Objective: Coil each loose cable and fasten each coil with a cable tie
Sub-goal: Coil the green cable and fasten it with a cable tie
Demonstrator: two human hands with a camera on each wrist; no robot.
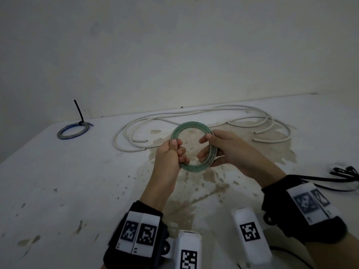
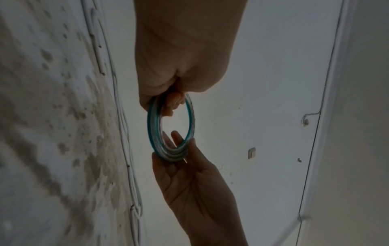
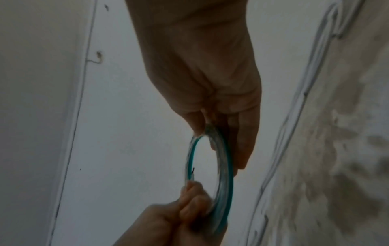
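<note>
Left hand (image 1: 171, 152): fingers curled tight, pinching the left side of the green cable (image 1: 191, 126), thumb on top. Right hand (image 1: 223, 150): half open, thumb and fingers closed round the right side of the same ring, fingers lying long under it. Green cable wound into a small round ring of a few turns, held up in the air over the middle of the worktop (image 1: 68, 181), touching nothing but the two hands.

Looks light and thin. Probably springy too, ready to pop open if let go, and smooth, so likely a bit slippery. Best held across all the turns at once, on two sides, just as now. No tie on it yet.

Farther out, near the back edge: a long white cable (image 1: 194, 115) lying loose in big messy loops, not coiled yet. Looks thicker and stiffer, likely harder to bend. Toward the back left corner: a small blue cable (image 1: 72, 131), coiled flat, with a black cable tie (image 1: 79, 112) round it, tail sticking up. At the right edge: a bunch of black ties (image 1: 343, 171), a bit blurry.
</note>
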